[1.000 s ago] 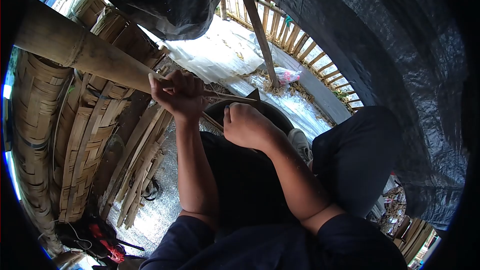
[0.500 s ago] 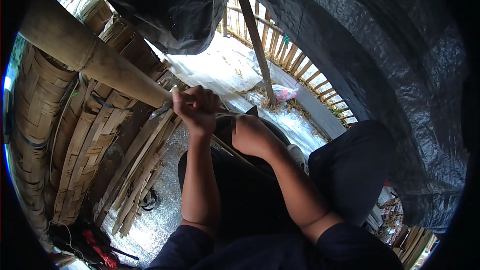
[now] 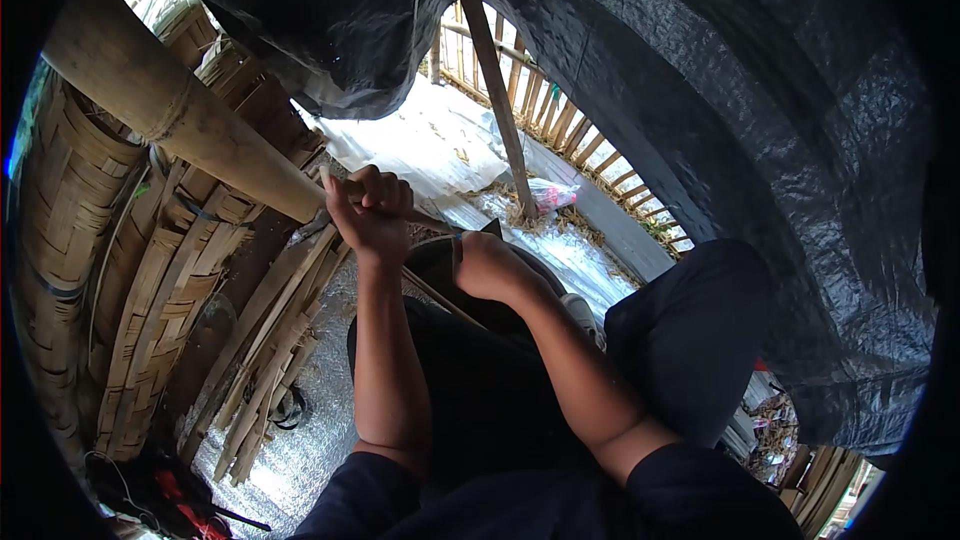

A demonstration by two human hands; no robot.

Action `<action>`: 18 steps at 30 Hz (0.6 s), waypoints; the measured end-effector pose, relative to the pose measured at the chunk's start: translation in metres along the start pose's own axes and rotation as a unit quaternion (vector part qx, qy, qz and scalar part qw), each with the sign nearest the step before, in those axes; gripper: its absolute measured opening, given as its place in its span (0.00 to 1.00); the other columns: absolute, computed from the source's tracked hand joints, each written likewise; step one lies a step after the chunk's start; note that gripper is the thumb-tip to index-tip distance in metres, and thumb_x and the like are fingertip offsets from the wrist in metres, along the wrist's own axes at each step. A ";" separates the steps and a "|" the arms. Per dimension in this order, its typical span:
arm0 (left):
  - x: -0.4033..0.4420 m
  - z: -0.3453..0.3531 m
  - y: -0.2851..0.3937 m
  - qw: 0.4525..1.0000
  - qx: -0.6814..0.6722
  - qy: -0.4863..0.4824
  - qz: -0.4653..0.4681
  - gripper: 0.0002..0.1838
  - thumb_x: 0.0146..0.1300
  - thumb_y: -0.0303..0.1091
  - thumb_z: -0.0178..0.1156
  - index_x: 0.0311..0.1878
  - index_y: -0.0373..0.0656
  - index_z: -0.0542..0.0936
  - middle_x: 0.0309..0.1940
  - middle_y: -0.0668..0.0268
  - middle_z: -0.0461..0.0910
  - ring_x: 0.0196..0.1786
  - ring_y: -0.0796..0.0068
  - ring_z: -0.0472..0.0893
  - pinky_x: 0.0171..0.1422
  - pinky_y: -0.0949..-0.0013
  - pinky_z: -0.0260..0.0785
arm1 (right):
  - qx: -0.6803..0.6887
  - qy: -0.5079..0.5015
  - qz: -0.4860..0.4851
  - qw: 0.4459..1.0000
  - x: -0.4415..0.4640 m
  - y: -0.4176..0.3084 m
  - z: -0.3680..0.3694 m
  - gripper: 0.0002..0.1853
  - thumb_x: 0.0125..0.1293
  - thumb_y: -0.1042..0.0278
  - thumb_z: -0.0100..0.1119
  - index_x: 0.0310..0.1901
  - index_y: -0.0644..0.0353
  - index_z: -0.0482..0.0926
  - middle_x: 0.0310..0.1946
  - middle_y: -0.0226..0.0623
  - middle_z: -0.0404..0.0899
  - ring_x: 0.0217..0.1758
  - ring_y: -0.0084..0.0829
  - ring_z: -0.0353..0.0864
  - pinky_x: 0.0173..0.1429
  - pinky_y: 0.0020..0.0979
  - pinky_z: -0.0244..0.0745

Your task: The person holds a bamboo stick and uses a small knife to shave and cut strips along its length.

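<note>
My left hand (image 3: 372,215) is closed in a fist around a thin brown stick-like piece (image 3: 432,223), whose pale end pokes out above the thumb. The piece runs across to my right hand (image 3: 490,266), which is closed too, with a small blue bit at its fingers. What exactly the right fingers grip is partly hidden. Below both hands, between my legs, sits a dark round container (image 3: 540,268), mostly covered by my arms. A narrow light strip (image 3: 445,297) slants across its near side.
A thick bamboo pole (image 3: 190,120) slopes in from upper left, ending near my left hand. Woven bamboo (image 3: 170,310) and split bamboo strips (image 3: 275,350) stand at left. Black plastic sheeting (image 3: 700,120) hangs right. A wooden post (image 3: 495,80) and slatted fence (image 3: 560,105) stand ahead.
The whole view has shifted slightly, and both hands sit a little further left. More of the brown piece shows between them, and the blue bit at my right fingers has come into sight.
</note>
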State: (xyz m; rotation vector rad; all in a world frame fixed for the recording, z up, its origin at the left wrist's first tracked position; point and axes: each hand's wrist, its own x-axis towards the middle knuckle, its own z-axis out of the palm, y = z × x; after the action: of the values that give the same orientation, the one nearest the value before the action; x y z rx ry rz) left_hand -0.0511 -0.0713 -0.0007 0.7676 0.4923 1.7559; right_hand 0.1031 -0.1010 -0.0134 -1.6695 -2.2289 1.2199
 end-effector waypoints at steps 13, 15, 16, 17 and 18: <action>0.010 0.038 0.022 0.985 0.042 0.148 0.080 0.21 0.62 0.53 0.41 0.34 0.43 0.68 0.30 0.64 0.69 0.30 0.74 0.67 0.29 0.73 0.62 | 0.060 0.061 -0.010 0.996 0.003 0.001 0.023 0.20 0.70 0.63 0.40 0.31 0.74 0.74 0.28 0.65 0.77 0.38 0.59 0.79 0.43 0.49 0.73; 0.009 0.003 0.021 0.997 0.010 0.065 0.042 0.21 0.64 0.53 0.40 0.31 0.43 0.69 0.28 0.62 0.70 0.28 0.73 0.67 0.29 0.73 0.62 | 0.071 0.057 -0.001 0.996 0.004 0.003 0.022 0.21 0.70 0.62 0.40 0.31 0.74 0.74 0.28 0.65 0.76 0.39 0.59 0.78 0.43 0.48 0.73; 0.007 -0.002 0.023 1.000 -0.024 -0.019 0.004 0.23 0.65 0.52 0.38 0.29 0.42 0.70 0.26 0.60 0.71 0.26 0.72 0.68 0.28 0.72 0.62 | 0.081 0.053 0.006 0.995 0.004 0.003 0.020 0.21 0.70 0.62 0.40 0.31 0.74 0.74 0.28 0.66 0.76 0.41 0.59 0.78 0.44 0.48 0.73; 0.005 -0.004 0.020 1.000 0.009 -0.023 -0.002 0.28 0.67 0.55 0.36 0.19 0.43 0.67 0.19 0.59 0.68 0.20 0.72 0.64 0.25 0.74 0.58 | 0.082 0.052 0.006 0.995 0.004 0.001 0.018 0.21 0.70 0.62 0.40 0.31 0.74 0.74 0.28 0.66 0.76 0.41 0.59 0.78 0.44 0.48 0.73; 0.005 -0.002 0.018 1.000 0.011 -0.023 -0.002 0.28 0.67 0.55 0.36 0.19 0.43 0.67 0.19 0.59 0.68 0.20 0.72 0.64 0.25 0.74 0.58 | 0.091 0.049 0.030 0.994 0.004 -0.001 0.016 0.20 0.70 0.63 0.41 0.31 0.74 0.73 0.29 0.66 0.76 0.41 0.59 0.78 0.45 0.47 0.73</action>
State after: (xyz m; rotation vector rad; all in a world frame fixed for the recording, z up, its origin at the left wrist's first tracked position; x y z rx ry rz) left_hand -0.0651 -0.0723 0.0109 0.8194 0.4825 1.7272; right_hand 0.0926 -0.1065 -0.0247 -1.6972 -1.9608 1.2811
